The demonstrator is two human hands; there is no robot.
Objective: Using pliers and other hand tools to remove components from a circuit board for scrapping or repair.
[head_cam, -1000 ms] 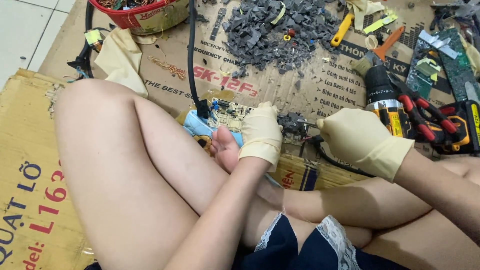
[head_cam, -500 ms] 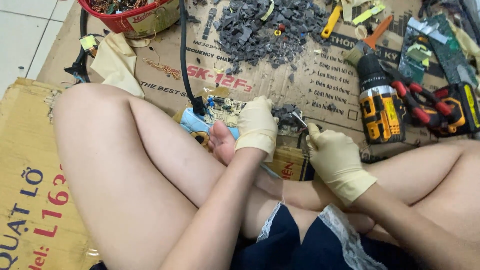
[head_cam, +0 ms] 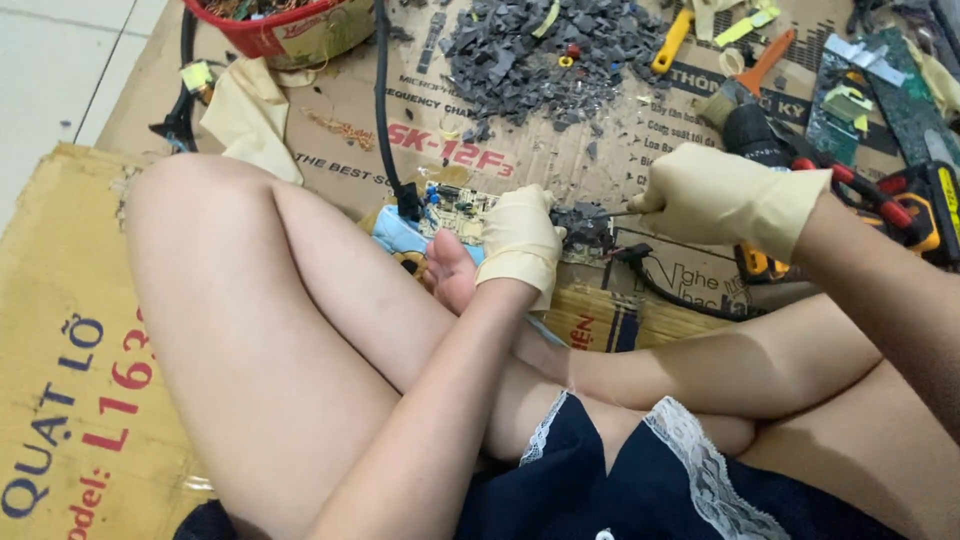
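Flattened cardboard [head_cam: 330,130] floor, grey scrap pile [head_cam: 545,50] at top centre. Left hand [head_cam: 518,240] clamped on circuit board [head_cam: 462,212], mid-frame. Right hand [head_cam: 715,195] closed around thin tool [head_cam: 610,213], tip at board.

The right hand in a cream rubber glove [head_cam: 722,196] is lifting up and rightward from beside the knee, now pointing a thin metal tool [head_cam: 610,212] at the green circuit board [head_cam: 462,205].

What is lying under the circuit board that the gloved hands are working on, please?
Under the circuit board a light blue piece shows at its left edge, on flattened cardboard. The left hand covers the board's right part, so what lies beneath there is hidden.
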